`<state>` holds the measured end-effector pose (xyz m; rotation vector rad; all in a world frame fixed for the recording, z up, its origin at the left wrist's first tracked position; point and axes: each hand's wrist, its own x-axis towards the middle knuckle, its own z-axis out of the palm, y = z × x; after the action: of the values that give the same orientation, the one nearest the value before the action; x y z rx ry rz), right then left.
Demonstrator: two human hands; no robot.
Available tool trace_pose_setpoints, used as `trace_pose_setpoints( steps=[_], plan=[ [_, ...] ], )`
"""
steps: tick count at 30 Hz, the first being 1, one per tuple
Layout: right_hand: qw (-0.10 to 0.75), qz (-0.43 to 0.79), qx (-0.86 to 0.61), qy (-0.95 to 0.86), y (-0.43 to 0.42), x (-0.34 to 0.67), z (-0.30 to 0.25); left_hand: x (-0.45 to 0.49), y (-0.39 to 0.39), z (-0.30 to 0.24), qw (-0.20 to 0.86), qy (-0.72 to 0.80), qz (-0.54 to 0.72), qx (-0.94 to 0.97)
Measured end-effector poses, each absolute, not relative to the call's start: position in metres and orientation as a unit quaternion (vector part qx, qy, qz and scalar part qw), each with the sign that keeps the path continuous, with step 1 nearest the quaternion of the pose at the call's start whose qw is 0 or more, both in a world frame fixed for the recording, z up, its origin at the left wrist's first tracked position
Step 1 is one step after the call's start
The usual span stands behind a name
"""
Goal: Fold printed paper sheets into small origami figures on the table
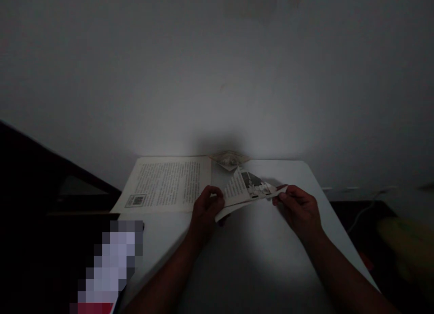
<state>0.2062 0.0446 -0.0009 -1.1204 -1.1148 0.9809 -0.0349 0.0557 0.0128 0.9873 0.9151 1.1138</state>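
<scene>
Between my hands, raised over the white table, is a folded sheet of printed paper [249, 187] with a triangular top, a dark picture and a folded strip along its lower edge. My left hand [207, 210] pinches its left end, thumb on the near face. At the right corner my right hand [300, 208] grips the paper between thumb and fingers. Behind it, against the wall, rests a folded paper piece [229, 159] shaped like a small boat. A flat printed page [166, 183] lies to the left of my left hand.
The white table [271, 269] stands against a grey wall [217, 79]. A pixelated, bright-faced object [108, 264] is at its left edge. To the right, lower down, a cable [362, 217] and a blurry yellowish thing [407, 246] show in the dimness.
</scene>
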Motion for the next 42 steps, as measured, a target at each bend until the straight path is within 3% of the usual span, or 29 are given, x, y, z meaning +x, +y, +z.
trace_pose_setpoints(
  steps=[13,20,29,42],
  plan=[
    [0.596,0.397,-0.476,-0.51,0.037,0.208,-0.003,-0.044,0.05,0.013,0.531,0.287,0.549,0.578],
    [0.604,0.366,-0.482,-0.518,0.035,0.209,-0.003,-0.041,0.054,0.011,0.317,0.445,0.506,0.668],
    [0.543,0.312,-0.568,-0.534,0.032,0.199,0.005,-0.034,0.052,0.014,0.396,0.509,0.503,0.576],
    [0.635,0.331,-0.563,-0.412,0.037,0.188,0.01,-0.029,0.052,0.016,0.496,0.501,0.511,0.493]
  ],
)
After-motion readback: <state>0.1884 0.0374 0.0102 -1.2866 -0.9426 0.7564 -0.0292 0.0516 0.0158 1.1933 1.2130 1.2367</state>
